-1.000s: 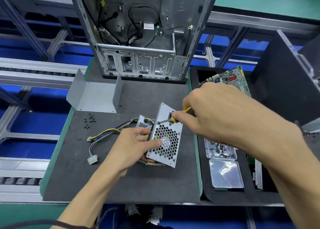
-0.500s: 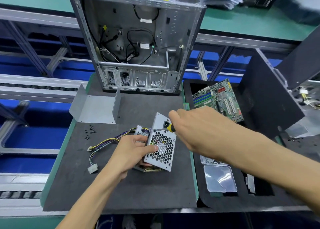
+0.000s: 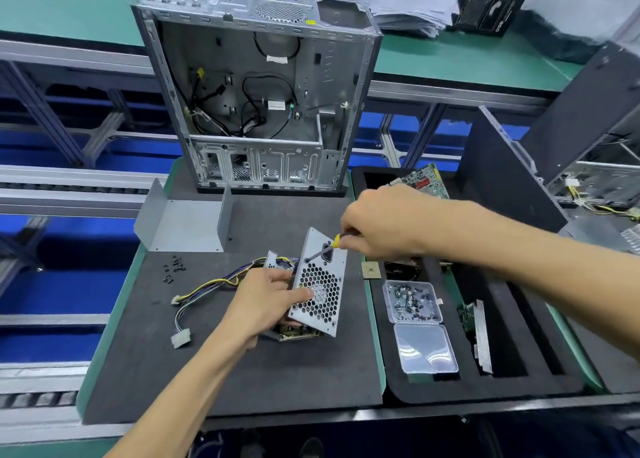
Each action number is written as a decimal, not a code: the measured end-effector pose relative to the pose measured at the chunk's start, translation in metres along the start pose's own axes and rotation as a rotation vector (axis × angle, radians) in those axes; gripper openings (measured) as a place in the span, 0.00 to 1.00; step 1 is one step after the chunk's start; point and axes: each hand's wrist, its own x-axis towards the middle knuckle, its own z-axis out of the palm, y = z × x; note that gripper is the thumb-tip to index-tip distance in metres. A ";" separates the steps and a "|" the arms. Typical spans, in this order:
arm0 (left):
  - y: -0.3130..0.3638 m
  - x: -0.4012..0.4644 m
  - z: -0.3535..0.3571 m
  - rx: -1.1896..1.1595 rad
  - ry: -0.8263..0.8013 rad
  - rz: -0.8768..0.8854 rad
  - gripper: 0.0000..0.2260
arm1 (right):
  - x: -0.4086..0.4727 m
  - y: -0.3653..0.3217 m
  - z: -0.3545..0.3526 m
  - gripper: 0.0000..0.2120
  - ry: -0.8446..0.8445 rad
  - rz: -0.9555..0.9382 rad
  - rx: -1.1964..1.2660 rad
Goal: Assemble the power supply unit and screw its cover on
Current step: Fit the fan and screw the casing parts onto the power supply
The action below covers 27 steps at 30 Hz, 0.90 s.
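The power supply unit (image 3: 320, 293), a grey metal box with a honeycomb fan grille, stands tilted on the dark foam mat (image 3: 242, 371). My left hand (image 3: 266, 302) grips its left side, thumb across the grille. My right hand (image 3: 377, 225) holds a yellow-handled screwdriver (image 3: 323, 250), whose tip touches the upper left of the grille face. Its yellow and black cable bundle (image 3: 207, 288) trails off to the left. The bent grey metal cover (image 3: 187, 222) lies on the mat at the back left. Several small black screws (image 3: 173, 267) lie in front of it.
An open computer case (image 3: 259, 94) stands upright at the back of the mat. On the right, a black foam tray (image 3: 485, 381) holds a clear box of screws (image 3: 412, 302), its open lid, a small chip and circuit boards (image 3: 422, 179). A black panel (image 3: 502, 180) leans beyond it.
The view has tilted up and pulled back, showing more of the case. Both hands keep their hold; the screwdriver stays at the unit's upper face.
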 end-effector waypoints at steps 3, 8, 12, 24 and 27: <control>-0.001 0.001 0.001 -0.009 0.005 -0.001 0.09 | 0.005 0.006 -0.001 0.22 -0.086 0.036 0.126; -0.003 0.003 0.001 -0.014 -0.004 -0.008 0.11 | 0.010 0.013 -0.006 0.18 -0.110 -0.001 0.213; -0.004 0.004 0.002 0.008 0.008 0.002 0.13 | 0.014 0.010 -0.005 0.22 -0.166 0.038 0.121; -0.004 0.003 0.000 -0.008 -0.005 -0.011 0.11 | 0.019 0.006 0.005 0.26 -0.250 0.061 0.230; -0.004 0.002 0.002 -0.001 -0.003 -0.015 0.13 | 0.025 0.009 0.002 0.23 -0.291 0.043 0.277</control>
